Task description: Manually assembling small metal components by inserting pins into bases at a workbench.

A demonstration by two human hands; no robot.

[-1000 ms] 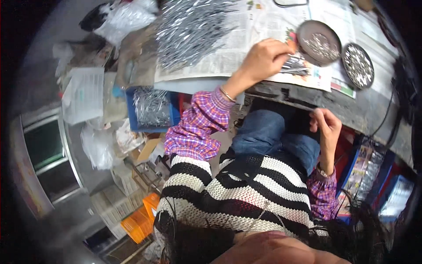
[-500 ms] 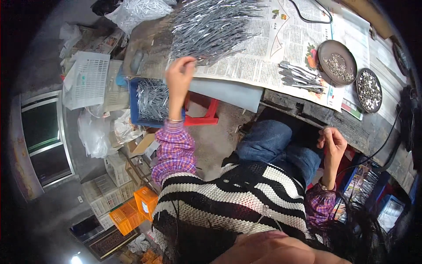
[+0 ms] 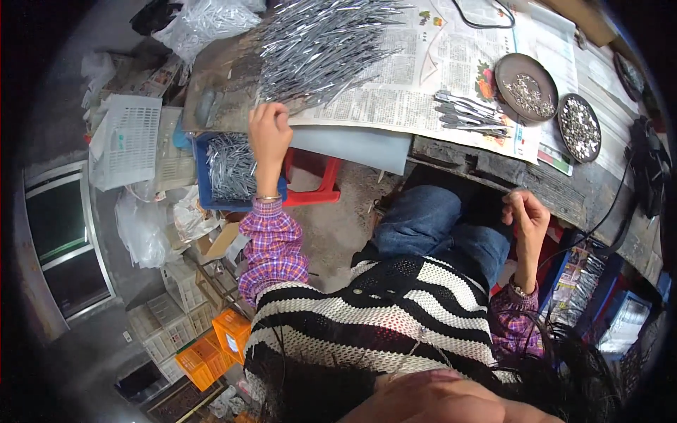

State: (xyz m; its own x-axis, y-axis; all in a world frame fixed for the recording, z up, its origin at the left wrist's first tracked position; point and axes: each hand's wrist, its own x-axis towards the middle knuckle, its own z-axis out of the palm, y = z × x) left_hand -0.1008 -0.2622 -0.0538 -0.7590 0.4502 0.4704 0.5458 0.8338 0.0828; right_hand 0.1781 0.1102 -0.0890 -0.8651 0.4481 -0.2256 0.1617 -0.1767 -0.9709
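Observation:
My left hand [image 3: 269, 134] is at the near edge of the table, just below a large heap of slender grey metal pieces [image 3: 317, 53]. Its fingers are curled; whatever they may hold is hidden. Over my right thigh, close to the bench edge, my right hand [image 3: 527, 213] is closed with thumb and fingers together, and I cannot make out anything in it. A small row of dark, slim metal pieces [image 3: 471, 113] lies on the newspaper [image 3: 402, 106] in front of the right hand.
Two round dark dishes stand at the right: one [image 3: 505, 76] with small metal bits, another [image 3: 562, 127] with shiny discs. A blue bin [image 3: 204, 185] of metal pieces sits below the table's left end, beside a red stool [image 3: 321, 190]. A black cable [image 3: 479, 25] lies at the back.
My left hand has drawn back from the heap toward the table's near edge, its fingers curling down. The right hand stays near the bench edge. The whole view has shifted slightly.

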